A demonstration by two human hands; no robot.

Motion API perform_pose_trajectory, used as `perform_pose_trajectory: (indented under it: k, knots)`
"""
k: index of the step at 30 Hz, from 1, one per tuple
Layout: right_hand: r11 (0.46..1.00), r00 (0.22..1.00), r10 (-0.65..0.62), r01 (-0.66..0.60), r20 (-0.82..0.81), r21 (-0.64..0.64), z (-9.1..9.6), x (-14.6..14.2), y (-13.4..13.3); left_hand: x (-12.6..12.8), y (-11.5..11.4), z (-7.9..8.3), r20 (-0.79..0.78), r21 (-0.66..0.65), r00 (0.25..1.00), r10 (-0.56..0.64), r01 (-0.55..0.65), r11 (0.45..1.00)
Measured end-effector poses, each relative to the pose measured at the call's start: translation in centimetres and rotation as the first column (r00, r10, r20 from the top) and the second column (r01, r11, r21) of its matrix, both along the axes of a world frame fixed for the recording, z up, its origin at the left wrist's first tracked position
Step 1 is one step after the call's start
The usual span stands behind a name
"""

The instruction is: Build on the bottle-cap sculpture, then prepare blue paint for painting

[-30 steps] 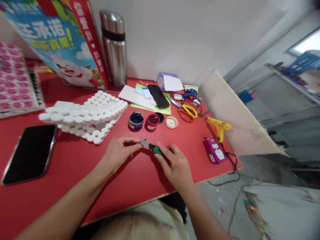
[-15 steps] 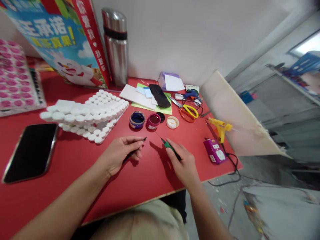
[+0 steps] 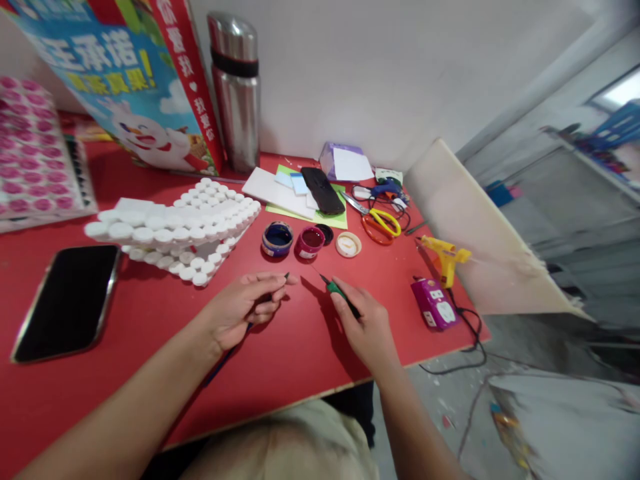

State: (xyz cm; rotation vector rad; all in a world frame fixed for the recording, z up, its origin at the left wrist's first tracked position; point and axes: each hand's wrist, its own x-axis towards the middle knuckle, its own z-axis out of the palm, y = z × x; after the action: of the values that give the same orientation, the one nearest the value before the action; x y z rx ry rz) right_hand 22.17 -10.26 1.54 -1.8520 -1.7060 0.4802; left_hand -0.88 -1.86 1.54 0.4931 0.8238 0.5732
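My left hand [image 3: 245, 308] is closed around a slim, dark-handled paintbrush [image 3: 220, 365]. The dark tip pokes out past my fingertips and the handle runs down toward my forearm. To the right, my right hand [image 3: 363, 323] grips a green-and-black handled tool [image 3: 334, 287] with a thin metal point, aimed up and left. A gap of bare red tabletop separates the two tips. Just beyond my hands stand two open paint jars, one dark blue [image 3: 277, 248] and one dark red [image 3: 309, 252]. Beside them lie a black lid [image 3: 325, 234] and a white lid [image 3: 348, 245].
On the left are a white piece built of round discs [image 3: 155, 227] and a large phone [image 3: 67, 303]. Farther back stands a steel flask [image 3: 236, 107]. Scissors [image 3: 381, 223], a yellow glue gun [image 3: 445, 257] and a purple power socket box [image 3: 434, 303] lie right.
My left hand has turned and its fingers have shifted on the paintbrush, so more of the handle shows below. The right hand holds nearly the same pose. The whole view has shifted slightly.
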Motion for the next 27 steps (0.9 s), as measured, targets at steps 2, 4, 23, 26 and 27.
perform_pose_trajectory:
  k: [2, 4, 23, 26, 27]
  knots:
    - [1.000, 1.000, 0.006, -0.006, 0.002, -0.001, -0.1, 0.0, 0.0, 0.0, 0.0, 0.1, -0.005, 0.006, 1.000, -0.001, 0.001, 1.000]
    - [1.000, 1.000, 0.017, -0.017, 0.003, 0.000, -0.1, 0.0, -0.1, 0.0, 0.0, 0.3, 0.001, 0.012, 1.000, 0.007, -0.007, 1.000]
    - [0.999, 0.996, 0.034, -0.034, 0.082, -0.009, 0.0, 0.2, -0.4, 0.9, -0.5, 0.5, 0.075, -0.010, 0.995, -0.066, 0.067, 0.998]
    - [1.000, 0.980, 0.028, -0.030, 0.198, 0.006, 0.1, 0.4, -0.6, 1.3, -1.0, -0.1, -0.212, 0.265, 0.975, -0.069, 0.125, 0.956]
    - [0.999, 0.970, 0.034, -0.036, 0.239, 0.007, 0.1, 0.5, -0.7, 1.4, -1.2, -0.3, -0.309, 0.353, 0.949, -0.060, 0.172, 0.920]
